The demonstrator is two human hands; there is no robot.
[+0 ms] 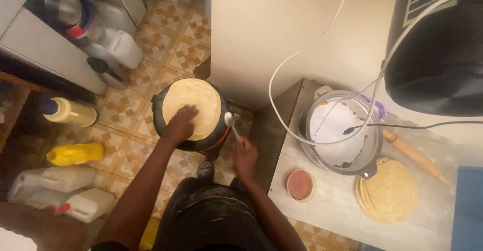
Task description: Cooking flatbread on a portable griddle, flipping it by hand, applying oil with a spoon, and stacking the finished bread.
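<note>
Left hand (182, 120): I see the grip spread flat, fingers apart, palm pressing down on the round pale-yellow flatbread (193, 105). Nothing clamped. The flatbread lies on a round black pan (162, 122) that sits low on the patterned tile floor (176, 44), and covers most of the pan top.

Right hand (245, 156): grip together around the handle of a metal spoon (231, 122). Spoon bowl points up and away, at the right rim of the pan, just beside the flatbread edge.

Further out, right side: pale tabletop (332, 210) carrying a small round dish with reddish contents (300, 184), a metal pot lined with white paper (342, 132), a stack of cooked flatbreads (388, 190) and a wooden rolling pin (415, 156) behind the stack. White cable (282, 64) loops over the pot.

Left side on the floor: yellow plastic bottle (75, 154), white jerrycans (60, 193), mustard-coloured bottle (70, 111), another white container (121, 47) further up.
</note>
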